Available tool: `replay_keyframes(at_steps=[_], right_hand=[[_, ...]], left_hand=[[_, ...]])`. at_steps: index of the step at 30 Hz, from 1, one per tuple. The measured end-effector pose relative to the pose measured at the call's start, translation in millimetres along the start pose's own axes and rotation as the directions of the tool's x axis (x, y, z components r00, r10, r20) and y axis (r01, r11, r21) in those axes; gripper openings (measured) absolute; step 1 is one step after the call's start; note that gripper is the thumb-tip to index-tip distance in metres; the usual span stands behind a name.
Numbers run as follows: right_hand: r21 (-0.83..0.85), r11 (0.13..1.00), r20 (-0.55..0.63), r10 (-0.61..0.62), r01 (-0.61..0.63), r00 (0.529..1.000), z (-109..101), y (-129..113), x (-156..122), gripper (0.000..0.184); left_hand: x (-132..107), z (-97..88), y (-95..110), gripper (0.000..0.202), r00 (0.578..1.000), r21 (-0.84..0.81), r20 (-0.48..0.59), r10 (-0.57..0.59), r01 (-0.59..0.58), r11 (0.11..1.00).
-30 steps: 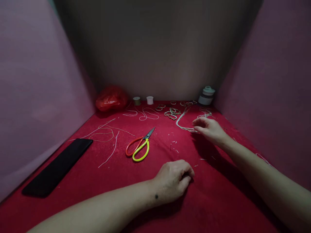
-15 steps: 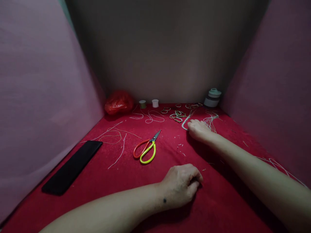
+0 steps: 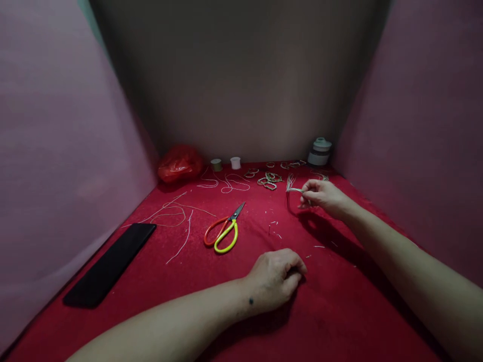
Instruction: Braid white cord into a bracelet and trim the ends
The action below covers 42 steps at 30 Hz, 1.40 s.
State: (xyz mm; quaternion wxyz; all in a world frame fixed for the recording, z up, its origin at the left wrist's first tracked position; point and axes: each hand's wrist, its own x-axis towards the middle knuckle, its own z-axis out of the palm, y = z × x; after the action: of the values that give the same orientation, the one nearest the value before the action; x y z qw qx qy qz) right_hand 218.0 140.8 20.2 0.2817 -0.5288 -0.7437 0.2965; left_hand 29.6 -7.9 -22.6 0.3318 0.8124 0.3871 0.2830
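Note:
My right hand is raised above the cloth, thumb and fingers pinched on a bundle of pale cords. The bundle's loose ends splay out to the left of my fingertips. Lower in the view, my left hand rests on the red cloth with its fingers curled in, and nothing shows between thumb and forefinger. Scissors with one red and one yellow handle lie to its upper left, blades slightly apart. A small upright pin and short cord scraps lie between the hands.
Braided cord loops lie at the back near two thread spools. A red plastic bag sits back left, a lidded jar back right. Loose cords and a black flat object lie left. Pink side walls enclose the table.
My right hand has lifted the bundle of cords off the cloth, moving slightly right and turning. My left hand stays resting, curled as before. The whole view has shifted a little.

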Motion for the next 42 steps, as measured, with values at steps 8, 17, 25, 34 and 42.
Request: replay_keyframes(at_steps=[8,17,25,34,42], right_hand=[[0.047,0.998,-0.088,-0.043,0.047,0.995,8,29,-37,0.019],[0.034,0.989,-0.091,-0.143,0.147,0.986,17,37,-37,0.022],[0.045,0.986,-0.069,-0.156,0.159,0.985,18,36,-37,0.016],[0.054,0.983,-0.065,-0.172,0.176,0.983,15,26,-42,0.016],[0.005,0.975,-0.067,-0.223,0.224,0.973,18,28,-43,0.018]], left_hand=[[-4,-21.1,14,0.011,0.997,-0.104,-0.005,-0.074,0.073,0.992],[-8,-112.3,7,0.022,0.808,0.636,-0.377,-0.453,0.582,0.508],[-7,-105.0,-31,0.028,0.696,0.733,-0.348,-0.628,0.619,0.28],[-12,-120.1,-36,0.032,0.663,0.673,-0.523,-0.536,0.707,0.218],[-6,-98.0,-29,0.021,0.821,0.663,-0.447,-0.356,0.571,0.484]])
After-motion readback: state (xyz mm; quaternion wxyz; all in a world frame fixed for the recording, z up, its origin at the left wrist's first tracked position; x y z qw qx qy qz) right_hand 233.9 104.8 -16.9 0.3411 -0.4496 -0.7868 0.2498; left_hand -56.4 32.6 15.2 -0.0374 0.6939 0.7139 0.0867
